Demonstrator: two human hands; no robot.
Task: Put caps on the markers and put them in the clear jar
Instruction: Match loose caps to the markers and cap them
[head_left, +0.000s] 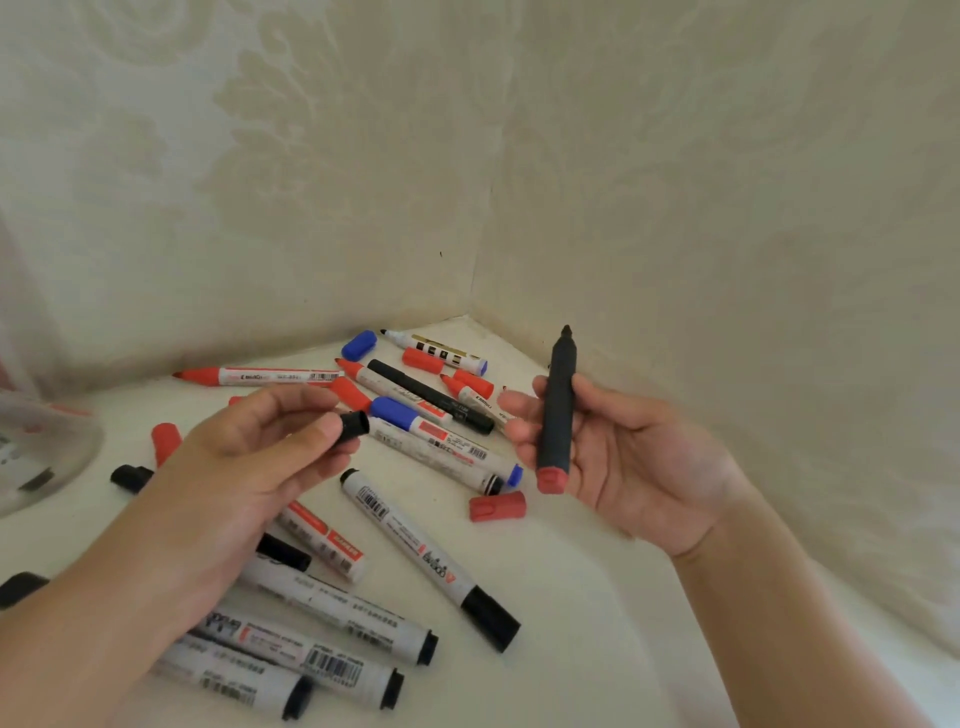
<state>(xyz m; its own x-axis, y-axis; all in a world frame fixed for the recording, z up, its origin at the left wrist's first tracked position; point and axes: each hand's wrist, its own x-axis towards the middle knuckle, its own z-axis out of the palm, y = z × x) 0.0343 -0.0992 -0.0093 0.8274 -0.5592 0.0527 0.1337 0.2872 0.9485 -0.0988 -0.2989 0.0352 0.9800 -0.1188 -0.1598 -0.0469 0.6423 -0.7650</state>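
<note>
Many markers (431, 556) lie scattered on the desk (597, 597), several without caps, and loose red, blue and black caps rest among them, so most of the task seems not yet done. At the left edge of the desk stands the clear jar (36, 447), its contents blurred. Raised above the desk, the right hand (618, 457) curls its fingers round a dark marker (557, 410), tip upward. Just beside it, the left hand (249, 457) pinches a black cap (355, 426), not touching the tip.

A left hand (249, 457) pinches a black cap (356, 425). The right hand (618, 457) holds a dark marker (557, 410) upright, tip bare. Loose markers (426, 551) and caps litter the white table (597, 597); a clear jar (47, 447) stands far left.
</note>
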